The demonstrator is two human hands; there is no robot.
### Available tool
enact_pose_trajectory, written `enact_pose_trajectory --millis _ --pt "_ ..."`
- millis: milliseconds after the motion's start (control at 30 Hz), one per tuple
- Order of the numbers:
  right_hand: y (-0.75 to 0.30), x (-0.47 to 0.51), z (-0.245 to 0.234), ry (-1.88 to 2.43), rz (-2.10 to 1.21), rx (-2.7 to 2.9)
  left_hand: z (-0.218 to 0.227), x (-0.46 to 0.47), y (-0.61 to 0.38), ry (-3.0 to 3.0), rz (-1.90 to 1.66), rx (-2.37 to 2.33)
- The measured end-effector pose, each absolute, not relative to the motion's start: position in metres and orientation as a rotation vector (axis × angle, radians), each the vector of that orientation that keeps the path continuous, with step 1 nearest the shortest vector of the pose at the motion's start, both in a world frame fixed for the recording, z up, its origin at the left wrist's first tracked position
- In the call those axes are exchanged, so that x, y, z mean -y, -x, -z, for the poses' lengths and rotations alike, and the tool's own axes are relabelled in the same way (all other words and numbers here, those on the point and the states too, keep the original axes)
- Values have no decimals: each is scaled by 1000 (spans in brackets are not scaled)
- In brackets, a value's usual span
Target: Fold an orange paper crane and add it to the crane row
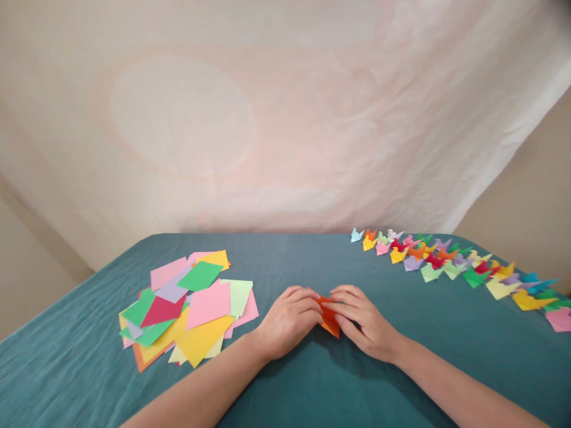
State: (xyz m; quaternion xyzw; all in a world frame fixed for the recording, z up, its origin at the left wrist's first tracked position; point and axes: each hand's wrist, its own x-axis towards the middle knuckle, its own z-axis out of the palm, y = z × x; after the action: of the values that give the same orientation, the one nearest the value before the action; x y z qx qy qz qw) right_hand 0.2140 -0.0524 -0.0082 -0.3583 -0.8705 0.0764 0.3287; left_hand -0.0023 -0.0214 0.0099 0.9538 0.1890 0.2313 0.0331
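Observation:
My left hand [289,320] and my right hand [363,319] meet at the middle of the teal tablecloth [312,380]. Between their fingertips lies a small, partly folded orange paper [329,318]. The fingers of both hands are curled and press down on it from either side. Most of the paper is hidden under the fingers; only its middle and lower corner show.
A loose heap of coloured paper squares [191,306] lies to the left of my hands. Several small folded paper figures [450,261] in many colours stretch along the right side towards the table's edge. A pale cloth [285,119] hangs behind the table.

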Motion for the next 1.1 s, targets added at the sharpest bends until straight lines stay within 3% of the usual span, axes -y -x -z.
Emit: enact_pose_trajectory --millis 600,1100 --pt "-224 39 25 999 -483 2138 5 6 12 -2763 -850 -974" --pt "-223 43 21 1050 -169 2220 6 9 11 -2764 -692 -946"
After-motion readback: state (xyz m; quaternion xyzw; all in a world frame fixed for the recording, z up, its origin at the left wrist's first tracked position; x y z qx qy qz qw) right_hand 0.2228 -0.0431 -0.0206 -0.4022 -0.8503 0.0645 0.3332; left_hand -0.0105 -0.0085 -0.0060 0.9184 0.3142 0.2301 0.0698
